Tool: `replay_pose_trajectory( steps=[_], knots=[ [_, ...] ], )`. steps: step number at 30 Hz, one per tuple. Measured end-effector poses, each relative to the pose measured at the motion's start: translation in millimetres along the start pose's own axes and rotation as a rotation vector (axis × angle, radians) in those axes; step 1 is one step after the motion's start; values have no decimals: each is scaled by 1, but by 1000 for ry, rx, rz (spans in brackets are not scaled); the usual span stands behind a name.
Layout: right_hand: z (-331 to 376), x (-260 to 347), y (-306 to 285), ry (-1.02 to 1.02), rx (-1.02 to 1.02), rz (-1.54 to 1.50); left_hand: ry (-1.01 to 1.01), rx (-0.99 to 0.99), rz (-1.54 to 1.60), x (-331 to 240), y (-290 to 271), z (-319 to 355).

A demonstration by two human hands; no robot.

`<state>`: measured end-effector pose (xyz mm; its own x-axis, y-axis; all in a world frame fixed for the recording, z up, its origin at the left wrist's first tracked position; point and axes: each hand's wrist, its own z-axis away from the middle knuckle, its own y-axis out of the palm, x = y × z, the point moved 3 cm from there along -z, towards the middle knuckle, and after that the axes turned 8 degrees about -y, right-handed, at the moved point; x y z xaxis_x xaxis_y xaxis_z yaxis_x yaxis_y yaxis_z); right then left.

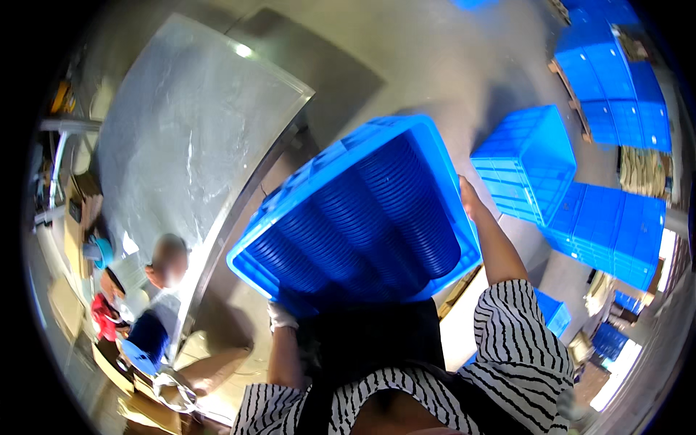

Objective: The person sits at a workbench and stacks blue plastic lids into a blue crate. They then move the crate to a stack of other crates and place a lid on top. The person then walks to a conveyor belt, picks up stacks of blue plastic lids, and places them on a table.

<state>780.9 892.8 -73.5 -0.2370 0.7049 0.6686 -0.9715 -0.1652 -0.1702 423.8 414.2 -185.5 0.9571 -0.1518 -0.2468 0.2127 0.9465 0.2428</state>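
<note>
A blue plastic crate (362, 141) is tilted up in front of my body, its opening facing me. Inside lie several long rows of dark blue round ribbed pieces (348, 217), packed close together like stacked discs; their exact kind cannot be told. My left hand (281, 317), in a white glove, grips the crate at its lower left corner, with the fingers partly hidden. At the right side wall my right hand (470, 199) holds on, its fingertips behind the crate. Both striped sleeves come up from below.
A large grey metal-topped table (196, 123) stands at the left, with a person (168, 264) beside it near a blue bin (145, 341). On the right are an open blue crate (518, 159), a blue crate stack (605, 228) and more stacked crates (609, 80) on a pallet.
</note>
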Motion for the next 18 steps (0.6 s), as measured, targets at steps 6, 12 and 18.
replay_pose_trajectory(
  steps=[6, 12, 18],
  knots=[
    [102, -54, -92, -68, -126, -13, -80, 423, -104, -30, 11, 55],
    [275, -114, -159, -233, -475, 495, 187, 94, -1378, -87, 67, 107],
    [330, -149, -222, -161, -586, 379, 252, 207, -1378, -81, 183, 77]
  ],
)
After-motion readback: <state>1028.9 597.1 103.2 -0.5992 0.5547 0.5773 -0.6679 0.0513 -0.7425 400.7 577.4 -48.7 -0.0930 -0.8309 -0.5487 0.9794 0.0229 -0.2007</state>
